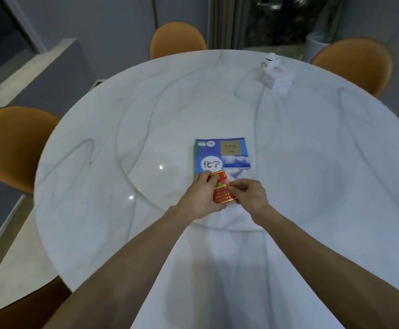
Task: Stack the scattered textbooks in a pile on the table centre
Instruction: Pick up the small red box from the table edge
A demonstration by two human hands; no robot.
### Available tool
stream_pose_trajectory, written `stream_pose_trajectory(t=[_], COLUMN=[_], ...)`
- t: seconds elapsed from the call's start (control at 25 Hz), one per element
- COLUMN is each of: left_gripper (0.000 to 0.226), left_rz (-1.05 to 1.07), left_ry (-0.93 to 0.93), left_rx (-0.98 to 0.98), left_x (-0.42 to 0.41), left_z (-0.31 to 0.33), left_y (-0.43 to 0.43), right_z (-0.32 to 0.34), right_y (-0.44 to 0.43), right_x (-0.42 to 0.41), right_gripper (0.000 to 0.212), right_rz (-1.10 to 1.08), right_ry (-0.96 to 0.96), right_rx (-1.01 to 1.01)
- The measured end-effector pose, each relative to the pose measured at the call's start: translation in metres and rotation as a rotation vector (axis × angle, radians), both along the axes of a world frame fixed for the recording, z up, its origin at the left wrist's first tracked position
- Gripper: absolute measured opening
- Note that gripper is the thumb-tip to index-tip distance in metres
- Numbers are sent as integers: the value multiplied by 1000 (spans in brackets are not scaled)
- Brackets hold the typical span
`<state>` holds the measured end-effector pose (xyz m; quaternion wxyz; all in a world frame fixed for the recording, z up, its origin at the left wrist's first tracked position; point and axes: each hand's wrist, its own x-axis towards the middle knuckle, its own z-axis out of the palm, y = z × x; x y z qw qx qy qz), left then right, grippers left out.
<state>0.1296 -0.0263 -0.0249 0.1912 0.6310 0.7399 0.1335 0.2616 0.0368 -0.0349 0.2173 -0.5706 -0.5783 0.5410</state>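
While both bare arms reach forward over a round white marble table [87,186], two hands meet near its middle around one small red book [222,189]. One blue textbook [222,154] with large Chinese characters on its cover lies flat at the table centre, and another cover edge shows beneath it, so it may top a pile; the count below cannot be told. The left hand [199,197] curls around the red book's left edge, fingers bent over the top corner. The right hand [249,194] pinches its right edge with bent fingers. The red book overlaps the blue textbook's near edge. One white tissue box [278,74] sits at the far right. Three orange chairs [177,40] ring the table.
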Motion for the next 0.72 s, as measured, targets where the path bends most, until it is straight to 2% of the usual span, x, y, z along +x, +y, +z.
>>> stream_pose_trajectory(t=[0.28, 0.72], left_gripper=[78, 79], left_rz=[-65, -232], left_ry=[8, -56], left_rx=[28, -23], left_x=[118, 300], left_z=[-8, -41], left_y=[71, 190], right_z=[-5, -24], right_y=[55, 144], right_x=[123, 306], right_gripper=[17, 19], right_rz=[-109, -312], right_ry=[0, -30], right_rx=[53, 23])
